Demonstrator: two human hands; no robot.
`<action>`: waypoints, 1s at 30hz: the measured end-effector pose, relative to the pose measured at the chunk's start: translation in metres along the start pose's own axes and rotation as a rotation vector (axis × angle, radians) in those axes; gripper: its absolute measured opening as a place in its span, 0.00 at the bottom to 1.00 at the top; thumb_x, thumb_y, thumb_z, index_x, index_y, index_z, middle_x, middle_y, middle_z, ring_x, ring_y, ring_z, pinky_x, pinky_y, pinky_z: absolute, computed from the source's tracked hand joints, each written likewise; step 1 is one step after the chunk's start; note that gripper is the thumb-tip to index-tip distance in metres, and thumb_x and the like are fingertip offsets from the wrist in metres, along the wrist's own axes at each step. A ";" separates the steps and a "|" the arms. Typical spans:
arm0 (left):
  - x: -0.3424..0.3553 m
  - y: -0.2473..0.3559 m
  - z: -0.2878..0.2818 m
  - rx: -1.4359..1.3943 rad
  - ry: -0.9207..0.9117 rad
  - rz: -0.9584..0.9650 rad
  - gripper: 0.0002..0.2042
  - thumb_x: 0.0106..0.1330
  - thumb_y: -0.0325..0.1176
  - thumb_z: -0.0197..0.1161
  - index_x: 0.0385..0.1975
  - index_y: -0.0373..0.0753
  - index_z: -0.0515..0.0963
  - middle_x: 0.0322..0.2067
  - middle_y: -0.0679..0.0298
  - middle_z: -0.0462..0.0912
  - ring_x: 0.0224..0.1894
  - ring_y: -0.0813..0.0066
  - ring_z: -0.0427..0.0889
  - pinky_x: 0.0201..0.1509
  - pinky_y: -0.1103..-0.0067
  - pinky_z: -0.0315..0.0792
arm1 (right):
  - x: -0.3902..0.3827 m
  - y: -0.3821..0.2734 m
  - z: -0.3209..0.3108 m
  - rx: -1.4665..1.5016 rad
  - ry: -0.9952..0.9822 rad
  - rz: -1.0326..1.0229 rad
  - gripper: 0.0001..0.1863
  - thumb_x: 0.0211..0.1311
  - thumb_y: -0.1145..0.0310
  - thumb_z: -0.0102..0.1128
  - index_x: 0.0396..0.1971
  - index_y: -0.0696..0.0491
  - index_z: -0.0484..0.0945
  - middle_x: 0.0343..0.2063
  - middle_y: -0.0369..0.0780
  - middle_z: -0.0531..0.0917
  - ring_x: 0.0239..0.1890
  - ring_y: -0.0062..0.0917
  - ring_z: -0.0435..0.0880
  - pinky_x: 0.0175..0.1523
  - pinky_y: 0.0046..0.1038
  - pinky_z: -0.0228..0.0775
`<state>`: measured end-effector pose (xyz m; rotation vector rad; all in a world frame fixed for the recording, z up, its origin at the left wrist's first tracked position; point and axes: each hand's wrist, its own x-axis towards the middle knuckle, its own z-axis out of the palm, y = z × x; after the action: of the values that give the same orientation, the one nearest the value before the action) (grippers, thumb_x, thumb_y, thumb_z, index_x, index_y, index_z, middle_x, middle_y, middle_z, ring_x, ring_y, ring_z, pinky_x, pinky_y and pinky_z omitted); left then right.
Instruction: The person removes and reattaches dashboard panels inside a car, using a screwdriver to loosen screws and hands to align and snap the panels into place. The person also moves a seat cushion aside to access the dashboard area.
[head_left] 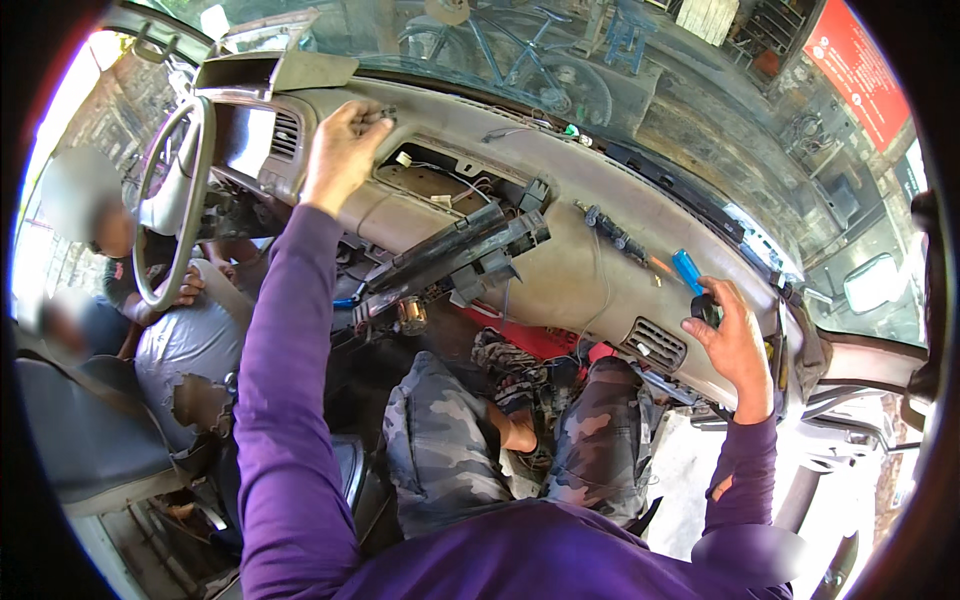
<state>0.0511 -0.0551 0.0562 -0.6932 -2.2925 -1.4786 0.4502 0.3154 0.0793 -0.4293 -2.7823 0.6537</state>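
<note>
Two purple-sleeved hands (343,150) (737,340), one steering wheel (207,145), apparently two dashboard vents (286,135) (655,343)

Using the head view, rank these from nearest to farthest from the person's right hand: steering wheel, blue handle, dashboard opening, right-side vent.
1. Blue handle: beside the fingers of the right hand.
2. Right-side vent: left of the hand.
3. Dashboard opening: farther left, mid-dash.
4. Steering wheel: far left.

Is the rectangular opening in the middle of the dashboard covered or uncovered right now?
Uncovered: no panel closes the dashboard opening, and a white connector shows inside it.
</note>
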 end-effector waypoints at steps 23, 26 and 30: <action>-0.317 0.011 0.141 -0.333 -0.290 -0.544 0.15 0.68 0.34 0.64 0.49 0.30 0.77 0.30 0.63 0.82 0.34 0.76 0.80 0.40 0.77 0.73 | -0.154 -0.004 0.077 0.043 0.232 -0.228 0.16 0.62 0.70 0.66 0.46 0.61 0.79 0.51 0.51 0.76 0.57 0.48 0.76 0.62 0.46 0.68; -0.334 0.046 0.131 -0.517 -0.297 -0.489 0.11 0.74 0.35 0.59 0.41 0.31 0.81 0.26 0.66 0.81 0.29 0.80 0.78 0.35 0.79 0.73 | -0.173 -0.016 0.088 0.143 0.075 -0.205 0.15 0.60 0.71 0.67 0.45 0.61 0.80 0.47 0.49 0.80 0.52 0.46 0.79 0.59 0.42 0.71; -0.325 0.140 0.113 -1.041 -0.416 -0.501 0.14 0.77 0.39 0.58 0.38 0.33 0.81 0.25 0.65 0.83 0.24 0.80 0.80 0.27 0.81 0.72 | -0.158 -0.053 0.124 0.260 -0.033 -0.192 0.25 0.59 0.71 0.68 0.55 0.62 0.74 0.48 0.50 0.82 0.52 0.46 0.81 0.59 0.39 0.72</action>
<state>0.3979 0.0241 -0.0513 -0.7257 -1.8779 -3.0765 0.5464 0.1676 -0.0312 -0.0991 -2.6728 0.9644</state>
